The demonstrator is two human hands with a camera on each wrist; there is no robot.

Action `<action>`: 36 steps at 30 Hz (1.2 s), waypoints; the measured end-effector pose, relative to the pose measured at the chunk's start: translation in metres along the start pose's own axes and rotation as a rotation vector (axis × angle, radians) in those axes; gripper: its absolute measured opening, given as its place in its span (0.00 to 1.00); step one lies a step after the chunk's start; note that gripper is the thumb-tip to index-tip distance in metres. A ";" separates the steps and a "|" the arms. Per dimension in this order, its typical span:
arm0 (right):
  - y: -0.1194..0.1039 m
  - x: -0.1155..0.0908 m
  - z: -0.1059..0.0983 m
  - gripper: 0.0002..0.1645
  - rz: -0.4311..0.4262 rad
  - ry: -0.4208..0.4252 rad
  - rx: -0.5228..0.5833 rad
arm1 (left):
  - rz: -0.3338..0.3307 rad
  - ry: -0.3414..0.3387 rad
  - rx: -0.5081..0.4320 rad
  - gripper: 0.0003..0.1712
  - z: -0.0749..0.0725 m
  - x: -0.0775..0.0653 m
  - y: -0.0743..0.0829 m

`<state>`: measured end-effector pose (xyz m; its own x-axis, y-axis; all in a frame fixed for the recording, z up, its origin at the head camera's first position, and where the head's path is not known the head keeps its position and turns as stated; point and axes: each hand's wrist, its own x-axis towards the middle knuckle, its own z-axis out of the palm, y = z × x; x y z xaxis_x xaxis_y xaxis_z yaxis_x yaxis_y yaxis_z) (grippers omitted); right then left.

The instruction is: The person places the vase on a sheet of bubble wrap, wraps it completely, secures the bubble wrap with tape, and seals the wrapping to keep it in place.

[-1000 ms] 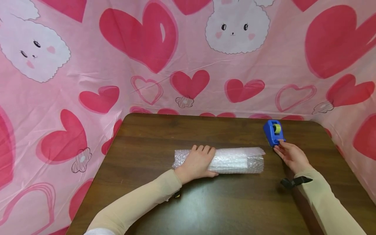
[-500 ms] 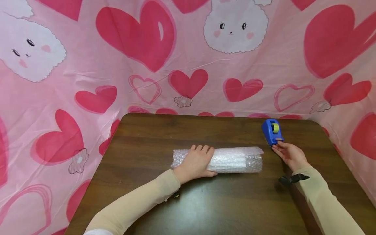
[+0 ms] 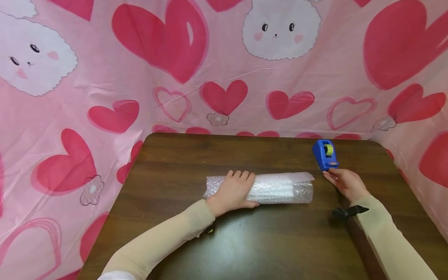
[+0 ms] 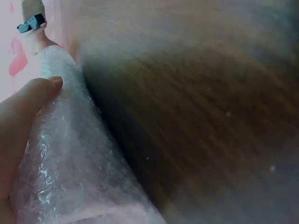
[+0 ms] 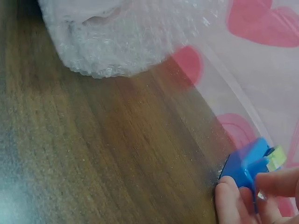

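Note:
A roll of bubble wrap (image 3: 276,189) lies crosswise on the table, with something white showing through its layers. Near its left end my left hand (image 3: 233,192) grips it from above, fingers over the far side and thumb along the near side. The same bubble wrap (image 4: 70,135) fills the left wrist view's lower left. Farther right stands a blue tape dispenser (image 3: 321,155) with a yellow-cored roll. My right hand (image 3: 348,183) holds its front end; in the right wrist view a small clear glint, perhaps tape, shows beside the fingers (image 5: 278,183).
The brown wooden table (image 3: 196,155) has rounded far corners. Behind it and along its sides hangs a pink cloth (image 3: 238,70) with hearts and rabbit faces. The dispenser stands close to the table's far right part, beyond the roll's right end.
The head view has shifted slightly. Both hands stay nearly where they were, the left on the bubble wrap roll and the right at the tape dispenser's front.

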<state>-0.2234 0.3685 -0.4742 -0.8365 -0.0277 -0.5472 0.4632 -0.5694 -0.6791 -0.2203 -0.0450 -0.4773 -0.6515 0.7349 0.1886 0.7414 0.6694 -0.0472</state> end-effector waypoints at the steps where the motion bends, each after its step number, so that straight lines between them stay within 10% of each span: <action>1: 0.000 -0.001 0.001 0.04 -0.001 -0.022 -0.002 | 0.004 -0.001 0.003 0.51 -0.001 0.000 -0.001; 29: 0.010 -0.045 0.110 0.45 -0.287 -0.158 -0.914 | -0.006 -0.036 -0.024 0.51 -0.005 0.001 -0.003; 36: 0.019 -0.050 0.138 0.53 -0.244 -0.243 -1.116 | 0.001 -0.035 -0.016 0.51 -0.004 0.001 -0.002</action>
<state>-0.2127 0.2453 -0.3921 -0.9168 -0.2422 -0.3174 0.1820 0.4541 -0.8722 -0.2212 -0.0462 -0.4727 -0.6555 0.7394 0.1536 0.7447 0.6667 -0.0313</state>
